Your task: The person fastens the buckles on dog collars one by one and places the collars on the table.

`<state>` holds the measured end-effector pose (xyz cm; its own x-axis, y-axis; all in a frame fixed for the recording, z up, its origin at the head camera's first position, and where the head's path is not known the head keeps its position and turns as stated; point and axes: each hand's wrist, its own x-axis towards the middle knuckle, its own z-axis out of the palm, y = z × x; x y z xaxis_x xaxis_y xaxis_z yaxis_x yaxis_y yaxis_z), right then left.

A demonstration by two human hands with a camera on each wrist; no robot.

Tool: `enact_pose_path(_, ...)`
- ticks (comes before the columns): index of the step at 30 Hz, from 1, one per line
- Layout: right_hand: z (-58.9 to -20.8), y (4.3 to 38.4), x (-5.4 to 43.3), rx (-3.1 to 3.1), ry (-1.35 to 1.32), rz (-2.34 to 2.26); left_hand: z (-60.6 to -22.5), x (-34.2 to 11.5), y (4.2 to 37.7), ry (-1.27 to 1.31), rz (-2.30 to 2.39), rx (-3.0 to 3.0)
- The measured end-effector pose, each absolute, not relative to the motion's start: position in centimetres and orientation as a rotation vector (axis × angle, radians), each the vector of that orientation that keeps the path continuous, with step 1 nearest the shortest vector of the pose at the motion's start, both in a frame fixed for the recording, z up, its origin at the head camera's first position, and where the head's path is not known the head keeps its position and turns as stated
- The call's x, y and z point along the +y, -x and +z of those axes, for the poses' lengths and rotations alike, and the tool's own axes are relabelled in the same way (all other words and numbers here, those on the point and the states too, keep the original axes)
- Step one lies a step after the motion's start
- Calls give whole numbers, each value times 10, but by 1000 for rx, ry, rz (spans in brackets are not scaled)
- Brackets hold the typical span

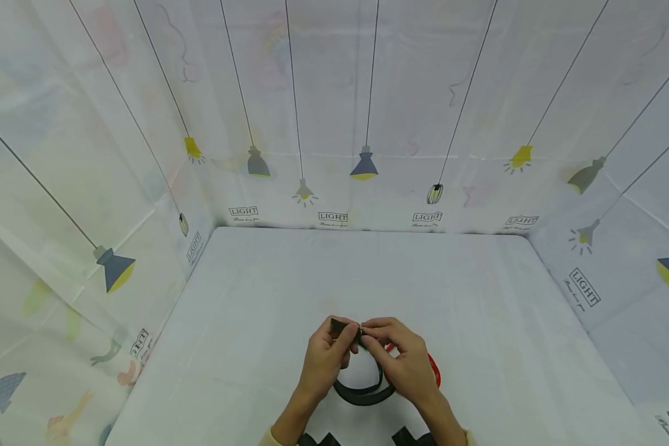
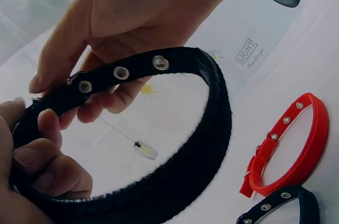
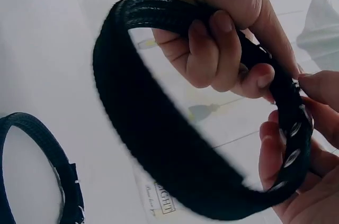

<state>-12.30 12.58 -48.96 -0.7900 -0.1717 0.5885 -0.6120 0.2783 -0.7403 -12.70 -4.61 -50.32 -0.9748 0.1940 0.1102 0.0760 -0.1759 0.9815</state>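
Both hands hold a black collar (image 2: 198,168) with a row of metal eyelets, its loop hanging below the fingers. In the head view my left hand (image 1: 324,359) grips the band, a dark end sticking up by the thumb. My right hand (image 1: 404,356) pinches the strap beside it, fingertips almost meeting the left ones. The right wrist view shows a small metal part between the fingertips, partly covered by them. A red collar (image 2: 315,152) with a buckle and eyelets lies on the table, near another dark collar (image 3: 45,134).
The white table (image 1: 279,279) spreads around the hands. Cloth walls printed with hanging lamps (image 1: 364,164) enclose its back and sides. Dark wrist straps (image 1: 409,437) show at the bottom of the head view.
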Motion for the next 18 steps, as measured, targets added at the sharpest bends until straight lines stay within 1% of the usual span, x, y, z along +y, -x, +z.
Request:
enact_pose_path(12,-486,124,127,-2187,-692,1725,-508,-49,128,-368,2300,1921)
enact_pose_path(18,-486,124,127,-2160,-706,1776,-506,-48,127,-477,2281,1949)
